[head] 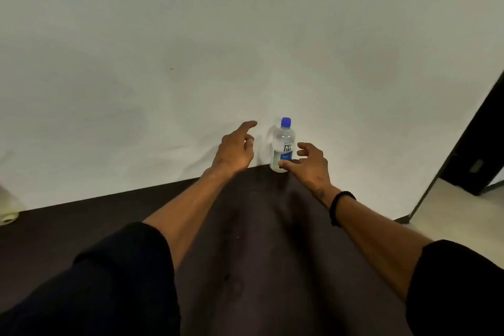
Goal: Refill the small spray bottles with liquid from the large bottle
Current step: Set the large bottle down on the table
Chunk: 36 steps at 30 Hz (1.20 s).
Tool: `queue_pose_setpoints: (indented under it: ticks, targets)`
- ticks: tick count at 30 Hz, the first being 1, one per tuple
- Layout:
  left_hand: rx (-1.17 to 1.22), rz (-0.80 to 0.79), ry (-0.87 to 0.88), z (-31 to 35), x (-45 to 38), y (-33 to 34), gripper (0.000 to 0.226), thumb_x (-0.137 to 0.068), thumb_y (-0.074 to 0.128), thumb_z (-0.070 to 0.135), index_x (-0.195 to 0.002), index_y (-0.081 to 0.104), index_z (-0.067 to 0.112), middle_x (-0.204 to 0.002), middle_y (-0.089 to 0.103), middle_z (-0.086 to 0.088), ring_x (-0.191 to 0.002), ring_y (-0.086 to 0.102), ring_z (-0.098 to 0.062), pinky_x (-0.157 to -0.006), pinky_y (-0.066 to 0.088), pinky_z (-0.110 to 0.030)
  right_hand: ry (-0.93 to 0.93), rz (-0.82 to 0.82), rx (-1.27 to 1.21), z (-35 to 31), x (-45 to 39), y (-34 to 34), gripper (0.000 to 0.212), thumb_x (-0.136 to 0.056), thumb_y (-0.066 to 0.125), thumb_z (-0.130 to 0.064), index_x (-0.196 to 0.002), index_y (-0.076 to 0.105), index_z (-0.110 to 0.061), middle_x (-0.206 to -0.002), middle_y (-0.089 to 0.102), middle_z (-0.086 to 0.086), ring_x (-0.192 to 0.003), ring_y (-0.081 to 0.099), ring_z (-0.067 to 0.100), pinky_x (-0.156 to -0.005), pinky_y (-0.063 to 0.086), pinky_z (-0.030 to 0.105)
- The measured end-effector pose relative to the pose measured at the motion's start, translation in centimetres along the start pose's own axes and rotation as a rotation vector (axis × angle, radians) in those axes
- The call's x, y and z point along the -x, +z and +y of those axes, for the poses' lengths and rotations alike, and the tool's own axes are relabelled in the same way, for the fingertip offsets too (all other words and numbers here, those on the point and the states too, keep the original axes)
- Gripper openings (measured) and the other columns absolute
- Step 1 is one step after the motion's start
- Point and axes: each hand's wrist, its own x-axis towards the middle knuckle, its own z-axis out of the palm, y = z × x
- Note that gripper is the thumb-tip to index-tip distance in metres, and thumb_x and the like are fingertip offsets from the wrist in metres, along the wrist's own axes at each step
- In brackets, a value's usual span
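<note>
A clear plastic bottle (283, 146) with a blue cap and a white-and-blue label stands upright at the far edge of the dark table (245, 240), against the white wall. My right hand (309, 165) hovers just right of it, fingers spread and loosely curved, thumb tip near the bottle's base; it holds nothing. My left hand (236, 148) is a little left of the bottle, fingers relaxed, index finger pointing up and right, apart from the bottle. No small spray bottles show near my hands.
A pale object (8, 207), partly cut off, sits at the table's far left edge. A dark door frame (463, 150) and light floor (458, 215) lie to the right, past the table's right edge.
</note>
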Motion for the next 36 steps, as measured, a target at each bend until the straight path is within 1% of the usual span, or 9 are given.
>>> queue_pose_setpoints:
  ticks: [3, 7, 12, 17, 24, 28, 32, 34, 36]
  targets:
    - [-0.096, -0.054, 0.079, 0.7, -2.3, 1.3, 0.062, -0.108, 0.043, 0.004, -0.162, 0.032, 0.033, -0.145, 0.061, -0.01, -0.129, 0.062, -0.028, -0.111, 0.05, -0.039, -0.003, -0.015, -0.026, 0.1, -1.6, 1.2, 0.09, -0.082, 0.09, -0.032, -0.155, 0.04, -0.018, -0.156, 0.051, 0.009, -0.138, 0.056, 0.031, -0.114, 0.047, 0.044]
    - [-0.158, -0.15, 0.173, 1.2, -4.3, 2.9, 0.069, -0.107, 0.044, 0.004, -0.163, 0.024, 0.04, -0.151, 0.054, -0.013, -0.133, 0.056, -0.031, -0.113, 0.048, -0.043, -0.023, 0.011, -0.077, 0.8, -3.5, 3.0, 0.087, -0.082, 0.09, -0.029, -0.153, 0.041, -0.018, -0.154, 0.054, 0.008, -0.137, 0.057, 0.031, -0.113, 0.047, 0.045]
    - [-0.187, -0.217, 0.173, 1.4, -5.5, 4.0, 0.07, -0.104, 0.047, 0.001, -0.16, 0.032, 0.039, -0.154, 0.051, -0.009, -0.137, 0.052, -0.03, -0.115, 0.046, -0.044, -0.035, 0.066, -0.099, 1.4, -4.1, 3.8, 0.074, -0.085, 0.087, -0.03, -0.146, 0.048, -0.014, -0.146, 0.061, 0.009, -0.13, 0.063, 0.03, -0.109, 0.051, 0.041]
    - [-0.188, -0.255, 0.153, 2.1, -5.4, 3.6, 0.064, -0.104, 0.043, 0.0, -0.158, 0.038, 0.034, -0.15, 0.055, -0.01, -0.135, 0.054, -0.03, -0.113, 0.045, -0.042, -0.043, 0.126, -0.031, 1.3, -3.9, 3.0, 0.071, -0.076, 0.093, -0.036, -0.132, 0.057, -0.012, -0.13, 0.07, 0.009, -0.114, 0.069, 0.025, -0.097, 0.054, 0.032]
    - [-0.163, -0.226, 0.177, 5.1, -3.5, 0.8, 0.047, -0.107, 0.044, 0.0, -0.148, 0.051, 0.023, -0.148, 0.058, -0.011, -0.134, 0.057, -0.027, -0.113, 0.047, -0.038, -0.075, 0.106, 0.043, 0.9, -0.3, 0.4, 0.073, -0.078, 0.09, -0.044, -0.136, 0.055, -0.017, -0.134, 0.068, 0.005, -0.108, 0.067, 0.019, -0.096, 0.056, 0.035]
    - [-0.086, -0.229, 0.189, 7.2, -0.3, -1.1, 0.038, -0.109, 0.044, 0.006, -0.141, 0.055, 0.022, -0.134, 0.067, -0.011, -0.119, 0.066, -0.025, -0.099, 0.053, -0.033, -0.108, 0.088, 0.024, 0.4, 4.4, -2.1, 0.07, -0.078, 0.089, -0.047, -0.134, 0.057, -0.02, -0.125, 0.068, 0.0, -0.1, 0.064, 0.012, -0.096, 0.058, 0.034]
    - [0.001, -0.249, 0.186, 8.9, 4.3, -2.6, 0.038, -0.106, 0.042, 0.006, -0.134, 0.056, 0.028, -0.108, 0.077, -0.006, -0.087, 0.066, -0.003, -0.069, 0.043, -0.011, -0.153, 0.092, -0.073, 0.5, 10.1, -4.7, 0.069, -0.075, 0.092, -0.043, -0.132, 0.059, -0.023, -0.121, 0.069, -0.003, -0.102, 0.07, 0.014, -0.09, 0.061, 0.027]
    - [0.027, -0.282, 0.183, 9.7, 7.0, -3.0, 0.039, -0.106, 0.041, 0.007, -0.134, 0.053, 0.032, -0.107, 0.077, -0.002, -0.092, 0.068, -0.006, -0.069, 0.046, -0.012, -0.163, 0.101, -0.087, 1.0, 12.7, -5.6, 0.069, -0.075, 0.093, -0.042, -0.132, 0.059, -0.023, -0.12, 0.069, -0.004, -0.103, 0.071, 0.014, -0.091, 0.061, 0.025]
    - [0.051, -0.332, 0.165, 10.6, 10.0, -3.2, 0.038, -0.108, 0.043, 0.012, -0.137, 0.048, 0.036, -0.111, 0.077, -0.002, -0.098, 0.071, -0.019, -0.076, 0.055, -0.023, -0.163, 0.114, -0.091, 1.6, 15.3, -6.3, 0.071, -0.074, 0.093, -0.045, -0.132, 0.059, -0.025, -0.119, 0.068, -0.006, -0.102, 0.07, 0.012, -0.089, 0.059, 0.021]
